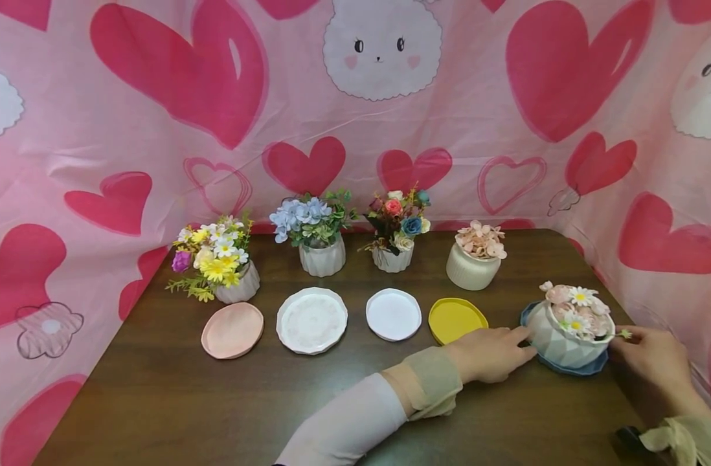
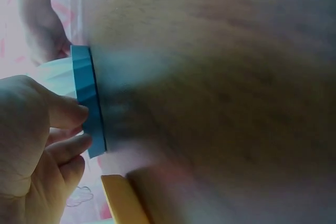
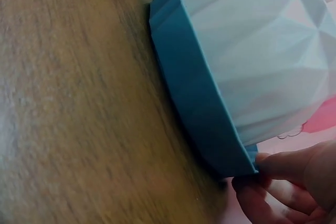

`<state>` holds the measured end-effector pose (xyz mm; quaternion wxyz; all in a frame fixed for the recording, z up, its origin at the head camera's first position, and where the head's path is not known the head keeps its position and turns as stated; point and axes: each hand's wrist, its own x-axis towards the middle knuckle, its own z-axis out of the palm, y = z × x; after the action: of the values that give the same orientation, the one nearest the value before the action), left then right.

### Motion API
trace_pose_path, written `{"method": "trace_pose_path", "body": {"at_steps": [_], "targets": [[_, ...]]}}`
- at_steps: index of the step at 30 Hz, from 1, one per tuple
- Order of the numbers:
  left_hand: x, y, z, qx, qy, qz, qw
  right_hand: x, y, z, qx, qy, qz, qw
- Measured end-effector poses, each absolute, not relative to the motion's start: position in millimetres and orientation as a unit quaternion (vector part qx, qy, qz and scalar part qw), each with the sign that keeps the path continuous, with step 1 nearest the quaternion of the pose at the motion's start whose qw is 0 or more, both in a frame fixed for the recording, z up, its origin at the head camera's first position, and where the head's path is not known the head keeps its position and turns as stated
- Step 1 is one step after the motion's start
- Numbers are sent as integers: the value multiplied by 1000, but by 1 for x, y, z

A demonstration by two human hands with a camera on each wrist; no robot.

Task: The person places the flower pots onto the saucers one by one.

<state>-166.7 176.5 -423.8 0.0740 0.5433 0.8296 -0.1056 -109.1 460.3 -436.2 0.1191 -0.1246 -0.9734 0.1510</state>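
Fingers (image 2: 76,148) of our left hand (image 1: 491,356) pinch the rim of the blue saucer (image 1: 574,369) at about 8 o'clock, and those of our right hand (image 1: 655,359) pinch it at 3 o'clock. We have the saucer near 3 o'clock on the brown desk (image 1: 227,408), close to its edge. We cannot tell if all of its bottom touches the wood. Inside it is the white flowerpot (image 1: 565,343) with triangle shapes on its sides, full of pink flowers and white daisies. Just beside our left hand, at 10 o'clock, we see the yellow saucer (image 1: 457,319). Going on toward 9 o'clock, we see the small white saucer (image 1: 393,315), the big white saucer (image 1: 311,320) and the pink saucer (image 1: 232,331). Up toward 1 o'clock is the cream flowerpot (image 1: 471,269) of pale pink flowers. Toward 12 and 11 o'clock are the rose pot (image 1: 393,260) and the blue-flower pot (image 1: 323,260). At 10 o'clock is the yellow-flower pot (image 1: 240,286).
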Motion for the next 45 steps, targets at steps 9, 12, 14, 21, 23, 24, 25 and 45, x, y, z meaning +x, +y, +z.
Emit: {"method": "trace_pose_path", "body": {"at_steps": [9,12,14,21,23,24,25,45], "targets": [[-173,155,-412,559,823,-57,83,-92,461,-427,-146,-955,225,125],[-178,143,-407,566,821,-30,69,-85,463,-422,-147,-948,247,136],[-182,135,-404,569,820,-20,60,-82,463,-417,-137,-947,246,154],[-192,103,-399,573,819,-14,33,-73,437,-399,-120,-880,406,214],[-194,93,-398,576,817,-13,24,-73,427,-392,-103,-852,453,243],[-195,88,-397,579,815,-16,19,-74,423,-387,-91,-844,459,261],[-196,83,-397,584,811,-17,13,-74,418,-383,-80,-838,462,278],[-191,44,-404,593,804,-24,-19,-102,298,-349,36,-893,372,249]]}}
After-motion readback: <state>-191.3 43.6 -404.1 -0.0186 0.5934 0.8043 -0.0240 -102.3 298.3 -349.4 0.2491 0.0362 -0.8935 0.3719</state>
